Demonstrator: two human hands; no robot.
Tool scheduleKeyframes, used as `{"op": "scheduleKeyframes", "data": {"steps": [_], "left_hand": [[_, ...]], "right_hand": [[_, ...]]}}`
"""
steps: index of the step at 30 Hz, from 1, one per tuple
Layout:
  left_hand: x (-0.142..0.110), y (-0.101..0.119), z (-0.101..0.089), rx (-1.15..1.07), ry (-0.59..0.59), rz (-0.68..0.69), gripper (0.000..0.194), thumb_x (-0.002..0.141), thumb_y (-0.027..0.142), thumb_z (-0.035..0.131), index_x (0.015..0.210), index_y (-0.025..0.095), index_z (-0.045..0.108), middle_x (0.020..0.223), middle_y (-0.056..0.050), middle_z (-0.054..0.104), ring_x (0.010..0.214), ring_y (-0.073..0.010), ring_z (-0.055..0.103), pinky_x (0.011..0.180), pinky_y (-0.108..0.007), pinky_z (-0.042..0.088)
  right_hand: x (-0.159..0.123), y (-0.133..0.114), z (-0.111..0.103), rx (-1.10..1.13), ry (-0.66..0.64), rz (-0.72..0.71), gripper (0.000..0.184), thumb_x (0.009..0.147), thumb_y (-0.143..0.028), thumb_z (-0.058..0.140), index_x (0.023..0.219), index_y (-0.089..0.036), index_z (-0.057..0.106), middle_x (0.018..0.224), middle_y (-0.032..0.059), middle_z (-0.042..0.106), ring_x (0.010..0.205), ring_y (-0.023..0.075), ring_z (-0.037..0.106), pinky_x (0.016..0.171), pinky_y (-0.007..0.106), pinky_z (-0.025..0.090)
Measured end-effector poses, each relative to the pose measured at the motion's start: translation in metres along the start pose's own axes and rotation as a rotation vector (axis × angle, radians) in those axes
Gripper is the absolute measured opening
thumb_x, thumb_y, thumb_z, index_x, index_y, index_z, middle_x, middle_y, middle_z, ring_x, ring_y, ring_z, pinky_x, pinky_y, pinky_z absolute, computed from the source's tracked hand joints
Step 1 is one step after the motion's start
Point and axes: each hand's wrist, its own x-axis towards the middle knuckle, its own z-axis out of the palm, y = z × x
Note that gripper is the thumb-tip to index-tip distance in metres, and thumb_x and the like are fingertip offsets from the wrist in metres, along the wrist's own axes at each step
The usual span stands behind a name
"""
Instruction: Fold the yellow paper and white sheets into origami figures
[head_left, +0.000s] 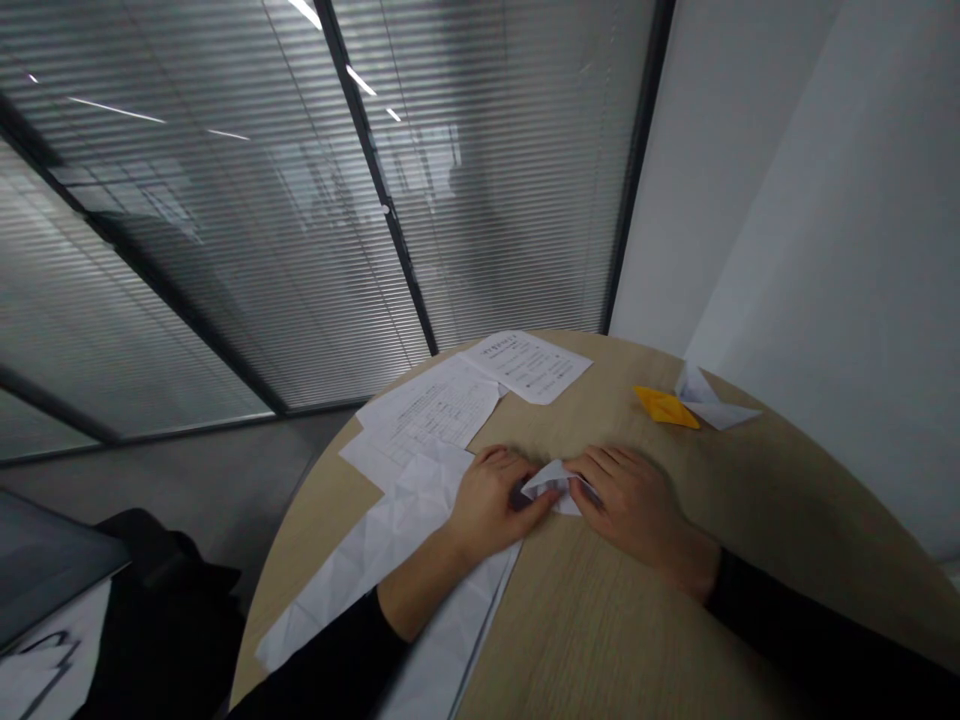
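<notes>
A small folded piece of white paper (553, 478) lies on the wooden table between my two hands. My left hand (495, 505) grips its left side, thumb at the near edge and fingers curled behind. My right hand (626, 500) pinches the right side between thumb and fingers, covering part of it. Beneath my left forearm spreads a creased white sheet (390, 530) on top of other paper. Beyond my right hand sit a yellow folded paper boat (667, 407) and a white folded paper shape (712, 400) with pointed tips, touching or nearly so.
Printed sheets (532, 365) overlap at the far side of the round table (585, 640). Behind it stand a glass partition with blinds (510, 200) and a white wall (825, 250). At lower left, a black chair-like object (165, 610) is beside the table.
</notes>
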Motion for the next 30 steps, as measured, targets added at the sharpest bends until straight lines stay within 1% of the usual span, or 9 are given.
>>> {"op": "scheduleKeyframes", "data": {"steps": [3, 5, 7, 11, 17, 19, 23, 27, 30], "left_hand": [[0.0, 0.0, 0.002, 0.013, -0.009, 0.004, 0.029, 0.107, 0.05, 0.08, 0.095, 0.024, 0.074, 0.086, -0.002, 0.079, 0.089, -0.0273, 0.079, 0.112, -0.057, 0.056], [-0.001, -0.002, 0.002, 0.01, 0.003, -0.01, 0.022, 0.104, 0.041, 0.079, 0.093, 0.025, 0.07, 0.085, -0.001, 0.077, 0.089, -0.0269, 0.078, 0.113, -0.057, 0.055], [-0.002, -0.004, 0.003, -0.003, 0.025, -0.032, 0.013, 0.098, 0.031, 0.079, 0.096, 0.025, 0.068, 0.088, 0.0, 0.077, 0.091, -0.0269, 0.078, 0.115, -0.058, 0.055], [-0.003, -0.007, 0.002, -0.006, 0.037, -0.04, 0.02, 0.09, 0.026, 0.08, 0.105, 0.027, 0.066, 0.095, -0.002, 0.078, 0.095, -0.0285, 0.076, 0.112, -0.055, 0.057], [-0.005, -0.008, 0.001, -0.057, 0.07, 0.006, 0.012, 0.102, 0.023, 0.068, 0.111, 0.027, 0.062, 0.101, -0.003, 0.078, 0.097, -0.0268, 0.076, 0.109, -0.052, 0.058], [-0.005, -0.007, 0.0, -0.113, 0.098, 0.025, 0.01, 0.108, 0.022, 0.062, 0.117, 0.027, 0.062, 0.105, -0.005, 0.079, 0.099, -0.0256, 0.077, 0.105, -0.049, 0.059], [-0.005, -0.006, -0.004, -0.189, 0.121, 0.076, 0.018, 0.114, 0.023, 0.057, 0.13, 0.026, 0.064, 0.115, -0.009, 0.081, 0.102, -0.0252, 0.078, 0.096, -0.045, 0.062], [-0.005, -0.006, -0.006, -0.197, 0.083, 0.091, 0.026, 0.115, 0.02, 0.056, 0.135, 0.027, 0.07, 0.124, -0.009, 0.085, 0.114, -0.027, 0.081, 0.106, -0.051, 0.063], [-0.004, -0.005, -0.008, -0.226, 0.071, 0.097, 0.033, 0.113, 0.017, 0.055, 0.139, 0.027, 0.072, 0.129, -0.008, 0.086, 0.121, -0.0273, 0.082, 0.113, -0.052, 0.062]], "right_hand": [[0.005, -0.006, 0.004, 0.062, 0.034, 0.04, 0.016, 0.106, -0.011, 0.063, 0.11, -0.025, 0.071, 0.096, 0.0047, 0.084, 0.088, 0.0277, 0.079, 0.087, 0.044, 0.055], [0.006, -0.008, 0.005, 0.102, 0.047, 0.077, 0.018, 0.104, -0.01, 0.063, 0.111, -0.025, 0.07, 0.097, 0.0042, 0.085, 0.087, 0.0272, 0.08, 0.087, 0.043, 0.056], [0.005, -0.008, 0.006, 0.137, 0.058, 0.117, 0.02, 0.102, -0.01, 0.064, 0.112, -0.026, 0.069, 0.096, 0.0037, 0.085, 0.083, 0.0264, 0.079, 0.085, 0.042, 0.057], [-0.001, -0.004, 0.006, 0.193, 0.067, 0.191, 0.022, 0.099, -0.011, 0.067, 0.114, -0.027, 0.07, 0.093, 0.0035, 0.084, 0.078, 0.0263, 0.077, 0.08, 0.041, 0.057], [-0.004, 0.009, 0.004, 0.414, 0.007, 0.207, 0.033, 0.1, -0.008, 0.061, 0.124, -0.029, 0.073, 0.112, 0.0072, 0.086, 0.106, 0.0285, 0.082, 0.092, 0.041, 0.064], [-0.004, 0.014, 0.002, 0.511, 0.005, 0.235, 0.037, 0.099, -0.007, 0.058, 0.125, -0.029, 0.074, 0.115, 0.007, 0.086, 0.108, 0.0272, 0.083, 0.092, 0.04, 0.066], [-0.004, 0.023, -0.003, 0.626, -0.037, 0.274, 0.031, 0.105, -0.012, 0.06, 0.123, -0.03, 0.077, 0.118, 0.0064, 0.088, 0.111, 0.0271, 0.085, 0.098, 0.043, 0.069], [-0.01, 0.027, -0.008, 0.683, -0.097, 0.241, 0.028, 0.107, -0.019, 0.065, 0.128, -0.031, 0.08, 0.125, 0.0086, 0.089, 0.117, 0.0295, 0.086, 0.103, 0.047, 0.07], [-0.017, 0.028, -0.008, 0.717, -0.076, 0.216, 0.031, 0.11, -0.023, 0.063, 0.135, -0.031, 0.079, 0.133, 0.0101, 0.087, 0.122, 0.0294, 0.085, 0.107, 0.048, 0.068]]}}
